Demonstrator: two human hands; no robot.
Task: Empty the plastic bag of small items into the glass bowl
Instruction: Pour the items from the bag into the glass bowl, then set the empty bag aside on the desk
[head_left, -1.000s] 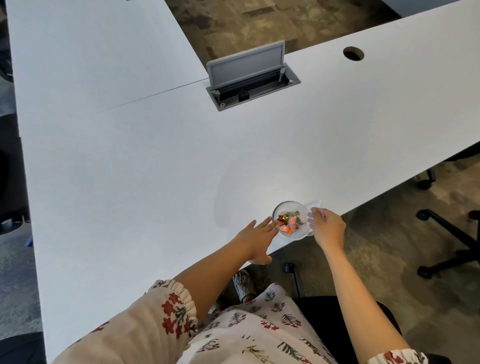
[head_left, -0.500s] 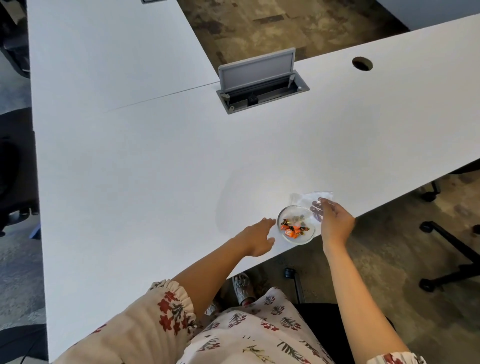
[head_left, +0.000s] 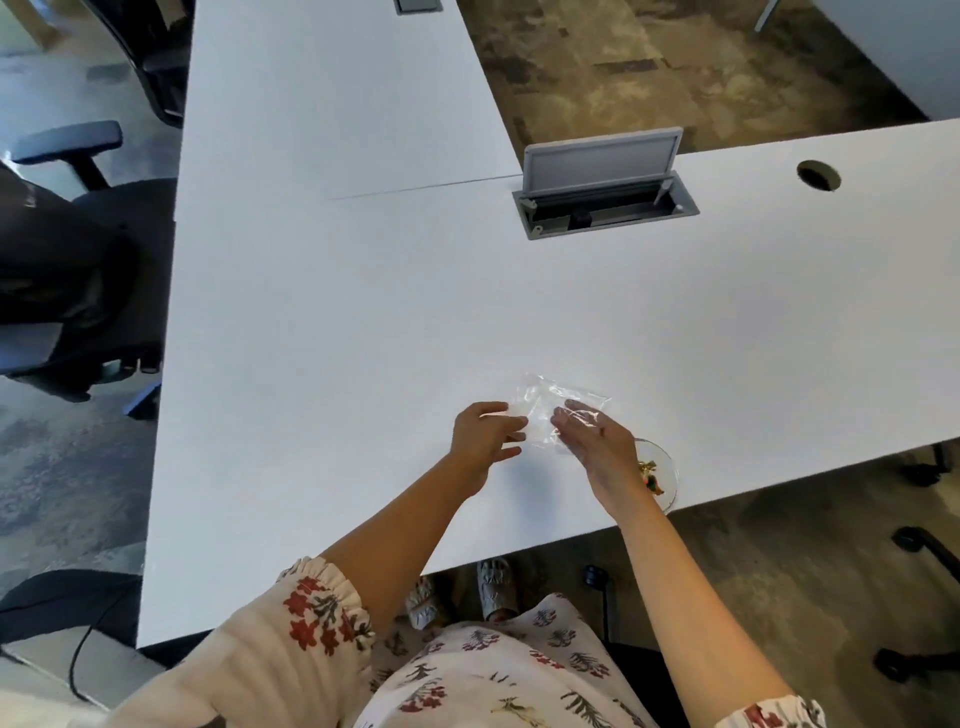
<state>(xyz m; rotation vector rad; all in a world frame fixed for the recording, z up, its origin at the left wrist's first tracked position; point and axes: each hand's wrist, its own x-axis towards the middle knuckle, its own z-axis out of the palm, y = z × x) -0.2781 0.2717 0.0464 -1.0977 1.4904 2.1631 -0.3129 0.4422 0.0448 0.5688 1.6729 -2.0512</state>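
Note:
A clear plastic bag (head_left: 545, 402), flat with nothing visible inside, lies on the white table (head_left: 363, 322) between my hands. My left hand (head_left: 483, 434) touches the bag's left edge with fingers spread. My right hand (head_left: 592, 439) lies on the bag's right part, fingers extended. The small glass bowl (head_left: 665, 467) stands at the table's front edge, just right of my right wrist, which hides its left half. Small colourful items (head_left: 650, 475) sit in the bowl.
An open grey cable box (head_left: 605, 192) with a raised lid is set into the table further back. A round cable hole (head_left: 818, 175) lies at the back right. Black office chairs (head_left: 78, 270) stand at the left, chair bases at the right.
My right hand has carried the bag from beside the bowl to the table up and left of it. My left hand left the bowl and reached the bag. The view shifted.

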